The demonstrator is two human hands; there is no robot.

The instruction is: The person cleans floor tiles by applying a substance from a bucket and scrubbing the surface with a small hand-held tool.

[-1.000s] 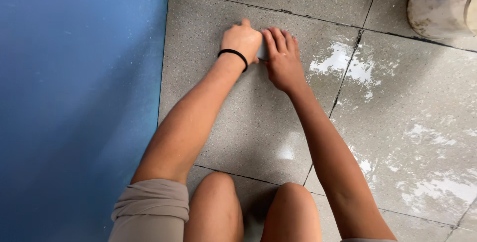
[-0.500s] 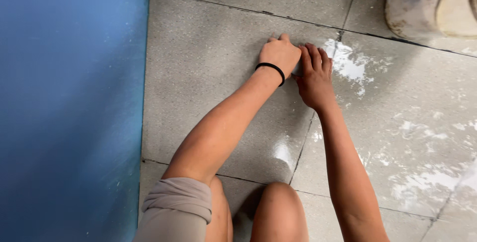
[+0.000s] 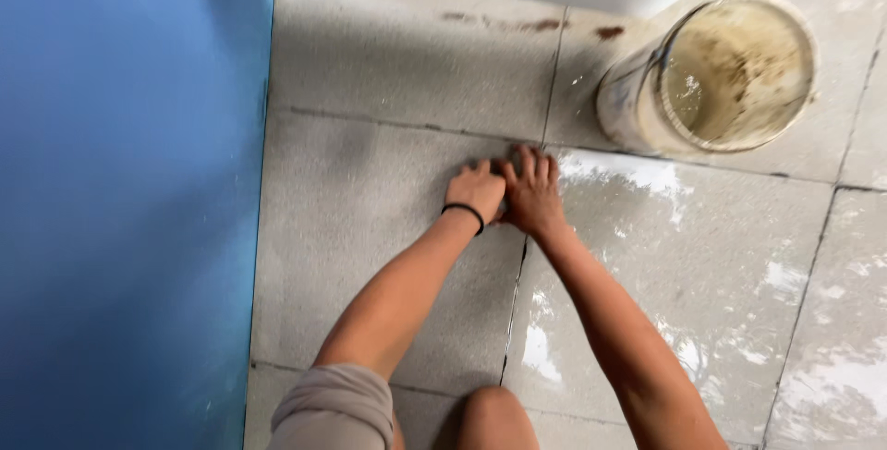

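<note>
Our two hands meet on the grey floor tiles (image 3: 370, 228), right over the joint (image 3: 514, 302) that runs between two slabs and back toward our knees. Our left hand (image 3: 477, 193) is curled into a loose fist, knuckles down on the tile, a thin black band (image 3: 465, 212) round its wrist. Our right hand (image 3: 532, 196) lies flat just beside it, touching it, fingers spread narrow and pointing away from us. Whether something small is pinched between the two hands we cannot tell; nothing shows there.

As far as we can judge, the work is well under way but not finished. To the right of our hands the tiles carry wet, whitish smears (image 3: 628, 171), and more pale patches spread out farther right and back toward us, so that side looks treated or washed. The tile under and to the left of our left hand is dry and dull. The joint itself looks dark and open on the near side of our hands.

Beyond our right hand, a little to the right, a dirty pale bucket (image 3: 711, 76) stands on the tiles, its inside stained brown. Well to the left of our left hand a blue wall (image 3: 120, 200) runs along the tile edge.
</note>
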